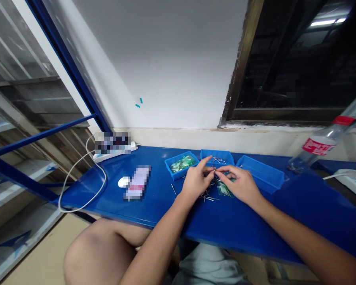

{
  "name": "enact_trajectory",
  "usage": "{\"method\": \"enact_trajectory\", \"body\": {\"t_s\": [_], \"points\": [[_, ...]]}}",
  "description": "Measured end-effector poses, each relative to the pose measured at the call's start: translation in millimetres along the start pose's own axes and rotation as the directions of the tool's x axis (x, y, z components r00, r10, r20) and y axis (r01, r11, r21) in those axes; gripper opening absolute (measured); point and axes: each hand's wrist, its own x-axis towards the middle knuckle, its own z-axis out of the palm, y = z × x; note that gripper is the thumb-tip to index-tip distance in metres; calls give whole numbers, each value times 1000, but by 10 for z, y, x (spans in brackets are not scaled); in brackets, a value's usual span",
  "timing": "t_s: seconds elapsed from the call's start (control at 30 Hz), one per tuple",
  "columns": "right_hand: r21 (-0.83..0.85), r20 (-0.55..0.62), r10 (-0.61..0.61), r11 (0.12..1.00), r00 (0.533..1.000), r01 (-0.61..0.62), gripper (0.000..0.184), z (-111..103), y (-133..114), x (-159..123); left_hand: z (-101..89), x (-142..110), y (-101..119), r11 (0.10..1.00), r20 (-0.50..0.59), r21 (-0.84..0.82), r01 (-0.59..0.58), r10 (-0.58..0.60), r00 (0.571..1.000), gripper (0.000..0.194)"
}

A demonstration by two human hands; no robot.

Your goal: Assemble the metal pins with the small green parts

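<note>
Now, left hand [197, 181] and right hand [235, 184] pinch in over loose steel pins [207, 196]; can't tell if they've got one. Blue plastic bins [217, 157] sit just ahead, within reach.

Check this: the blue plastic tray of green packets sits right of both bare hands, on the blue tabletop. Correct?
No: the head view shows the blue plastic tray of green packets left of the left hand and right hand, not right of them. It does sit on the blue tabletop.
</note>
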Motion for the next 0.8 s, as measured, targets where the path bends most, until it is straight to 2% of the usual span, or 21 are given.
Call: {"method": "enact_trajectory", "body": {"t_s": [0.1, 0.2, 0.3, 0.4, 0.53, 0.6, 0.67, 0.8], "points": [[-31, 30, -35, 999, 999, 36, 19, -13, -21, 11, -3, -16, -7, 985, 81, 156, -71, 59, 995, 62], [-58, 73, -60, 996, 996, 64, 16, -18, -38, 16, 10, -33, -28, 925, 166, 360, -122, 65, 984, 62], [-63, 84, -72, 995, 994, 77, 12, -8, -45, 7, 19, -42, -19, 879, 233, 441, -182, 84, 969, 64], [-46, 67, -28, 998, 997, 32, 9, -1, -23, 5, 13, -37, 37, 925, 229, 331, -185, 111, 967, 65], [213, 89, 140, 965, 986, -156, 20, -20, 33, 26, 19, -1, 111, 998, 64, -6, -59, 59, 996, 58], [344, 133, 196, 910, 971, -231, 28, -24, 43, 33, 36, 24, 114, 984, -16, -177, 12, -15, 1000, 50], [407, 182, 232, 867, 956, -288, 34, -10, 34, 30, 54, 43, 95, 952, -48, -299, 59, -77, 996, 46], [440, 255, 216, 842, 942, -312, 40, 54, 15, 6, 60, 53, 77, 921, -47, -378, 100, -127, 991, 52]]}}
